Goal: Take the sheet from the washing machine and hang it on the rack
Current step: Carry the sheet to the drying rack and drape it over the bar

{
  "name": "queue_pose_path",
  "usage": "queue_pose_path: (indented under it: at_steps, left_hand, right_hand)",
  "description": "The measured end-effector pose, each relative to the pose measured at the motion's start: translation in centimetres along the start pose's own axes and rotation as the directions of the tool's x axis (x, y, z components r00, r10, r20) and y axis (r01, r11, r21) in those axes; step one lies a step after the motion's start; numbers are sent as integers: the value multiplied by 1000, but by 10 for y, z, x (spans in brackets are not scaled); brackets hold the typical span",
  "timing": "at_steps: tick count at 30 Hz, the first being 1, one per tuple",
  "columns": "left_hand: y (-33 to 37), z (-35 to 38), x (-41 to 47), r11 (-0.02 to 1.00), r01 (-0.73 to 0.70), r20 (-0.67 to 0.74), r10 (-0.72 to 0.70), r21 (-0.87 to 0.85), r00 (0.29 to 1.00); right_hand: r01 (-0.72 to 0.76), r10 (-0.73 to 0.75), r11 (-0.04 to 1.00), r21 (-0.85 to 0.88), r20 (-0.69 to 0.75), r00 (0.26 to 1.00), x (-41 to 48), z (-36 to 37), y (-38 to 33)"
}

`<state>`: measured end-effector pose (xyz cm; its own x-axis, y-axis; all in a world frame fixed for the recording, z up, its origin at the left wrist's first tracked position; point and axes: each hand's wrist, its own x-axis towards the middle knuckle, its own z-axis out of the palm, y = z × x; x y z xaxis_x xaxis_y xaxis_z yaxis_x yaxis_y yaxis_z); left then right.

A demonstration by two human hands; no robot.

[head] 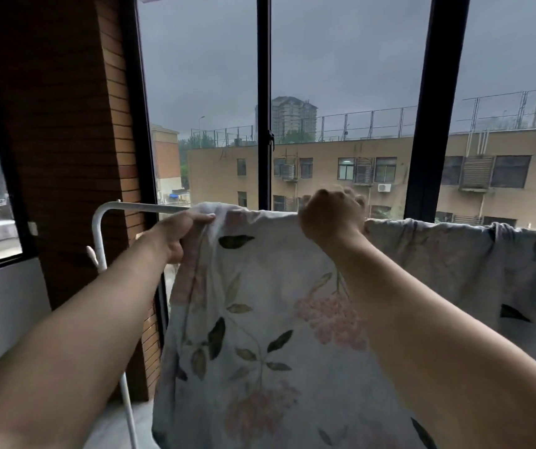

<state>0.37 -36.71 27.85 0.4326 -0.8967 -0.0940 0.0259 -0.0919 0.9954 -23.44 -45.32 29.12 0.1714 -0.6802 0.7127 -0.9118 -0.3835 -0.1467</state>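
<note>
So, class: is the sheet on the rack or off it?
On it. The sheet hangs over the top bar of the rack; the left hand and right hand grip its upper edge.

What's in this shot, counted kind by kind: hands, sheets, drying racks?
Hands: 2, the left hand and the right hand
Sheets: 1, the floral sheet draped over the rail
Racks: 1, the white rack
Total: 4

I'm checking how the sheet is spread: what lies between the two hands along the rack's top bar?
In the head view, only the floral sheet, draped over the rack bar, lies between the left hand and the right hand.
</note>
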Motion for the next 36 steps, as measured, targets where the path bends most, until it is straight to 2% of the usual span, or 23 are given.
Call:
queue_pose_path:
  at_steps: [2,5,7,12,14,16,20,23,27,29,32,34,36]
  left_hand:
    - [-5,-2,1,999,41,44,-41,-3,998]
    - [-7,-9,8,996,87,89,-86,-9,992]
    - [-8,-11,10,996,90,95,-87,-27,992]
    - [3,-16,21,984,-33,101,52,-177,994]
    - [16,-28,30,967,-93,45,107,-237,993]
    - [30,-47,38,945,-127,-83,106,-302,991]
    - [30,-88,64,902,-240,-322,122,-359,939]
    - [11,-111,77,915,-188,-398,32,-358,917]
    - [3,-111,73,956,-86,-380,-28,-279,925]
    - [4,-108,75,967,-76,-331,-9,-244,944]
    - [7,-112,78,985,-55,-321,0,-163,947]
    - [5,-119,86,986,-77,-320,26,-148,947]
    - [3,-120,93,987,-101,-275,63,-127,959]
  right_hand:
    - [107,-106,986,130,-9,994,5,6,-38]
    - [136,-177,962,235,163,971,7,33,-86]
    - [117,-175,968,220,264,949,3,54,-89]
    - [-10,-57,962,274,236,970,5,64,-68]
    - [-7,-52,965,264,219,974,6,61,-67]
    - [6,-53,968,252,181,982,6,59,-64]
    - [29,-47,977,213,80,996,0,62,-58]
    - [41,-51,983,176,56,997,1,63,-62]
    - [-8,-10,995,98,174,985,22,56,-93]
    - [48,-70,989,137,162,984,31,52,-122]
    - [194,-239,929,314,112,964,45,52,-176]
    - [241,-319,888,393,147,936,54,58,-206]
    - [265,-368,881,391,218,904,60,73,-223]
